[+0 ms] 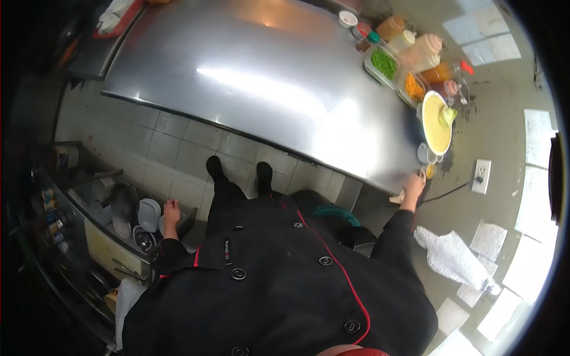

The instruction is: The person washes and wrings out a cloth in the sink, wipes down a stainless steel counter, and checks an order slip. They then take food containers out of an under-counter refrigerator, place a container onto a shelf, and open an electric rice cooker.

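Note:
My right hand (414,188) is at the right end of the steel table (255,71), its fingers closed on something pale and small that I cannot make out. Just beyond it stand a small cup of yellow sauce (430,171) and a metal cup (426,153). Past these is a white bowl of yellow liquid (436,127) with a pale green piece at its edge. My left hand (171,212) hangs low on the left, over the shelf of dishes (148,215); its fingers look curled, and whether they hold anything is too small to tell.
Containers of chopped greens (383,63) and orange shreds (414,87) sit near the wall beside sauce bottles (424,50). A black cord runs to the wall outlet (481,176). A white cloth (452,258) hangs at the right. A red tray (120,22) is at the upper left.

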Demonstrator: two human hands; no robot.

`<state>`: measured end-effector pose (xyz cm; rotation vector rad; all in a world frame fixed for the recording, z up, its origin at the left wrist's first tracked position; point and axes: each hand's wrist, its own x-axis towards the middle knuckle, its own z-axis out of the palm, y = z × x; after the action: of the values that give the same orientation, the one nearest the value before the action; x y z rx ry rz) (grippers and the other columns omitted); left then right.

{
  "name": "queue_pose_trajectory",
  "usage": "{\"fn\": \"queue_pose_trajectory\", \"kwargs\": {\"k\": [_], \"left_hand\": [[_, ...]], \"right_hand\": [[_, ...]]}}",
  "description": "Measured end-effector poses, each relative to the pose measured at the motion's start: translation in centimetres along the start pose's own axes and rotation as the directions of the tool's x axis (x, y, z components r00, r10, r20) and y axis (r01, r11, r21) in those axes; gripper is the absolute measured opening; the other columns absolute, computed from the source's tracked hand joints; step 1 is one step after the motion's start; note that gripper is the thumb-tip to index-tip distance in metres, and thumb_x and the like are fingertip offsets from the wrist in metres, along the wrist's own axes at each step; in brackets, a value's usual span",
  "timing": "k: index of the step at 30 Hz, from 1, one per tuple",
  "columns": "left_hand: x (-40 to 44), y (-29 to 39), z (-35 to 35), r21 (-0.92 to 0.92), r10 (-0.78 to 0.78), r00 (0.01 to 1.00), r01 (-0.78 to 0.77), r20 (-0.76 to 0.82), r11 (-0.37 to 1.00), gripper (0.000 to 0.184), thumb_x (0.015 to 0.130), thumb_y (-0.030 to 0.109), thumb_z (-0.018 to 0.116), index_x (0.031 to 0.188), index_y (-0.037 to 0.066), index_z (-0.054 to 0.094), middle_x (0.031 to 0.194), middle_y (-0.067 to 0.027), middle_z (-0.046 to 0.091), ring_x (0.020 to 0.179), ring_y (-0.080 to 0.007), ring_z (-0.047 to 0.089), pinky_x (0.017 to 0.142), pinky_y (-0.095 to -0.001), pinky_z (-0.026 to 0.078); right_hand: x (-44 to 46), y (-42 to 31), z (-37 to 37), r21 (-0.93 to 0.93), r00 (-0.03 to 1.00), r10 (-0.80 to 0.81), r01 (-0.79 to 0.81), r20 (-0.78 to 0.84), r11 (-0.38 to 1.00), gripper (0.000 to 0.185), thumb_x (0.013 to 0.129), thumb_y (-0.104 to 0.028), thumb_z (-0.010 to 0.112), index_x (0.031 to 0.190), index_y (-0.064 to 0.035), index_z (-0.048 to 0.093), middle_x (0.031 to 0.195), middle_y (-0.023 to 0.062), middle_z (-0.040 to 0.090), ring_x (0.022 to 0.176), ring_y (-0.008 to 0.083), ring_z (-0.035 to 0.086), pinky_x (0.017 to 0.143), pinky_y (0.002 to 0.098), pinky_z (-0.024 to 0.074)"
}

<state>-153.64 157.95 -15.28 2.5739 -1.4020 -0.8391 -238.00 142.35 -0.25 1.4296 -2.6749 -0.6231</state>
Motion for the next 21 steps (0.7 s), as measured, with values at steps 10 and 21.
{"fn": "queue_pose_trajectory", "kwargs": {"k": [10,21], "left_hand": [[-0.2,17.1,-1.5,-0.262,0.349,0.936,-0.350,-0.052,0.899,0.018,0.084,0.017,0.054,0.097,0.006,0.057,0.098,-0.0151,0.055,0.095,-0.0334,0.053,0.080,-0.0392,0.043],[-7.4,12.3,-5.2,-0.478,0.243,0.951,-0.307,-0.193,0.823,0.016,0.084,0.014,0.054,0.098,0.006,0.057,0.095,-0.0133,0.055,0.085,-0.0282,0.057,0.069,-0.0350,0.047]], "right_hand": [[-15.5,-29.8,3.2,0.091,0.283,-0.941,0.959,-0.188,0.270,0.019,0.081,-0.018,0.051,0.086,-0.0055,0.064,0.098,0.0156,0.061,0.100,0.0286,0.054,0.080,0.0336,0.0467],[-21.8,-34.4,1.2,-0.031,0.549,-0.750,0.814,0.368,0.580,0.029,0.075,-0.019,0.053,0.094,-0.0018,0.066,0.100,0.0182,0.063,0.099,0.0384,0.057,0.078,0.0457,0.0476]]}}
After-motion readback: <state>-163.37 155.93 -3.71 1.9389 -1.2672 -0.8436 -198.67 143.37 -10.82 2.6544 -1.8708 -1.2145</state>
